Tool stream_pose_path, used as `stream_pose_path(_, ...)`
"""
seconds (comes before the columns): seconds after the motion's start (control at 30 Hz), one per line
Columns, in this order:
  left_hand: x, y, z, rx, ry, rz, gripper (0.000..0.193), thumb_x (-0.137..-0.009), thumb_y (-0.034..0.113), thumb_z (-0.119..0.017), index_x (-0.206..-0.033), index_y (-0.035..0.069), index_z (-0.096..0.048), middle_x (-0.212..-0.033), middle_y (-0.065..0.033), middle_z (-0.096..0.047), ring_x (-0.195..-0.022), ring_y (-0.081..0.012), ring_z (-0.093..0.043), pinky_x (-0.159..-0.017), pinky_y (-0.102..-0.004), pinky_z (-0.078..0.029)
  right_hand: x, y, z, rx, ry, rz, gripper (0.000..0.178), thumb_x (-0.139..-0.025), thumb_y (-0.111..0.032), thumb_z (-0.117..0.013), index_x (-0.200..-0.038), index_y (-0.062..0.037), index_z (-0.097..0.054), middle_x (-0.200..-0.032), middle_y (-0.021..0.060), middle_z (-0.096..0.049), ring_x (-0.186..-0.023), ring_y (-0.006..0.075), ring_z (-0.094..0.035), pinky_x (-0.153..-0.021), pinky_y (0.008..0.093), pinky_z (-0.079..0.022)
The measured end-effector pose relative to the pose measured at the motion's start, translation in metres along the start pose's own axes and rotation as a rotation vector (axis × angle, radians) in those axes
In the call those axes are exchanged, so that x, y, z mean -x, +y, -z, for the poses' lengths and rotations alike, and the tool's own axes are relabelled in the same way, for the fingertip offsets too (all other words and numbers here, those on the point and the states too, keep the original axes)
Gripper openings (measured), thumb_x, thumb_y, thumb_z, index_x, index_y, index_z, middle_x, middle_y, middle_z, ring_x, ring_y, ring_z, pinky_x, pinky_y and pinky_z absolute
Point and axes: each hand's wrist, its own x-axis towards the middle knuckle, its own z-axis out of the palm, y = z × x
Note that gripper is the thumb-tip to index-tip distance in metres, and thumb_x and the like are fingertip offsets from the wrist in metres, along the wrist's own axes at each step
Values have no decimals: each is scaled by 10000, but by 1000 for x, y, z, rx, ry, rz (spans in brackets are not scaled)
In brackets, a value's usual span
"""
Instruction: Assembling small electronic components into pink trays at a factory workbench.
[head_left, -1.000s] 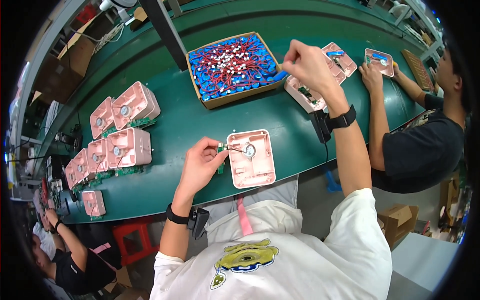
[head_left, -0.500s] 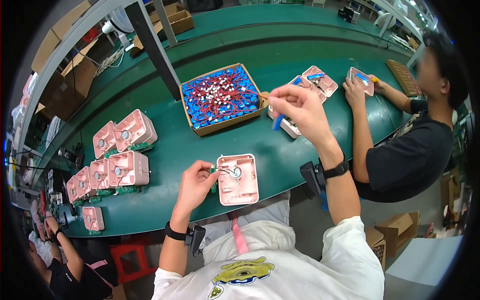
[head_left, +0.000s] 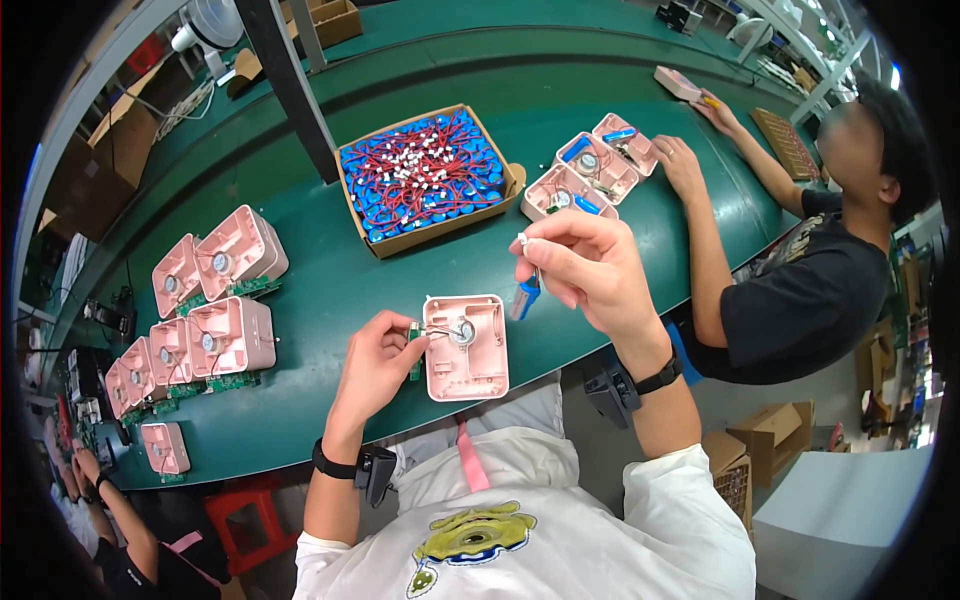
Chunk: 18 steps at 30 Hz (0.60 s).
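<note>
Directly before me on the green table lies a pink plastic housing (head_left: 467, 375), open side up, with a round speaker (head_left: 461, 332) wired inside it. My left hand (head_left: 375, 362) pinches a small green circuit board (head_left: 415, 365) at the housing's left edge; thin wires run from it to the speaker. My right hand (head_left: 590, 262) is raised to the right of the housing. Its thumb and finger grip the white connector (head_left: 524, 241) of a blue battery (head_left: 524, 298), which dangles below on its lead.
A cardboard box (head_left: 385, 247) full of blue batteries with red wires stands beyond the housing. Several pink housings (head_left: 235, 330) with boards sit at left. More housings (head_left: 575, 185) holding batteries lie at right, beside a co-worker (head_left: 800, 290) reaching over the table.
My right hand has come down and nearer from beside the battery box, bringing the battery toward the housing. My left hand keeps its pinch. The co-worker has moved a housing farther away.
</note>
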Motion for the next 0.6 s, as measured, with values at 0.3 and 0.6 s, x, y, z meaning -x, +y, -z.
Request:
stream_pose_path(0.3, -6, -8, -7, 67, 100, -57, 165, -941, 26, -764, -1033, -49, -650, -808, -19, -651, -648, -33, -586, -565, -219, -460, 7, -3, -20, 12, -68, -130, 119, -986, -11, -690, -1061, 80, -710, -852, 133, -740, -551, 79, -601, -456, 212, -442)
stream_pose_path(0.6, 7, -4, -26, -61, 222, -134, 143, -918, 3, -780, -1023, -32, -689, -892, -1, -606, -741, -36, -582, -627, -195, -477, 9, 27, -34, 241, -114, -262, 105, -1001, -2, -681, -1063, 79, -656, -866, 130, -732, -637, 116, -678, -523, 245, -560)
